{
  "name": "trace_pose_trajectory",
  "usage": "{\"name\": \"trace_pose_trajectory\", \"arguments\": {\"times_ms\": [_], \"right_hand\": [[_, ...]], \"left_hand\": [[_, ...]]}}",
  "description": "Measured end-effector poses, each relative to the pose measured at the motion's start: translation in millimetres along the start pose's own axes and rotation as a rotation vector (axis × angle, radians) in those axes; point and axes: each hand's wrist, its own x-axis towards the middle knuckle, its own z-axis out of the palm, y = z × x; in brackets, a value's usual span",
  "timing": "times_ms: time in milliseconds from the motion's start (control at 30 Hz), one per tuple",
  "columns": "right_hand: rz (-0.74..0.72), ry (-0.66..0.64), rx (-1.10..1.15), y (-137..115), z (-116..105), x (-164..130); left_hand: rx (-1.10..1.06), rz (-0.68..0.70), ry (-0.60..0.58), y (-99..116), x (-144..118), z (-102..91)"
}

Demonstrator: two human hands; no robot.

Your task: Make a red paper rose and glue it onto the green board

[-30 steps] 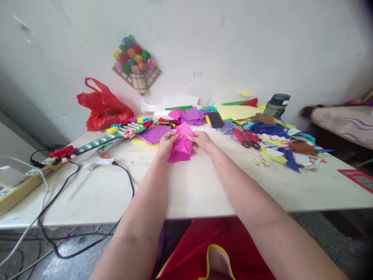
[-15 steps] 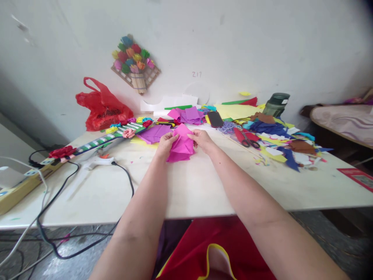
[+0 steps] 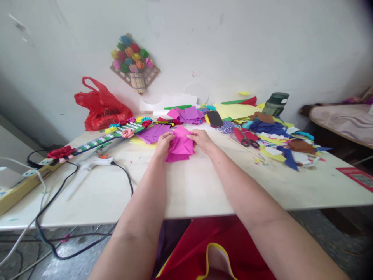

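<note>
While both arms reach out over the table, I see the left hand and the right hand each pinching an upper edge of the pink paper, held just above the tabletop, mid-table. Judging by its creases, the sheet is only partly folded, with no finished shape yet. Purple sheets lie just beyond it, red scissors and colored scraps off to the right, a glue gun to the left.

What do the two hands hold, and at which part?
Both hold one pink paper by its upper edge: left hand at the left, right hand at the right.
</note>
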Motion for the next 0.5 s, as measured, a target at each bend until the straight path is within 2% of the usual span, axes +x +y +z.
{"name": "trace_pose_trajectory", "arguments": {"times_ms": [267, 500], "right_hand": [[0.045, 0.018, 0.156, 8.0, -0.7, 5.1], [0.076, -0.001, 0.184, 7.1, -0.3, 3.8]], "left_hand": [[-0.125, -0.030, 0.009, 7.0, -3.3, 6.3], [-0.177, -0.038, -0.014, 8.8, -5.0, 6.6]]}}
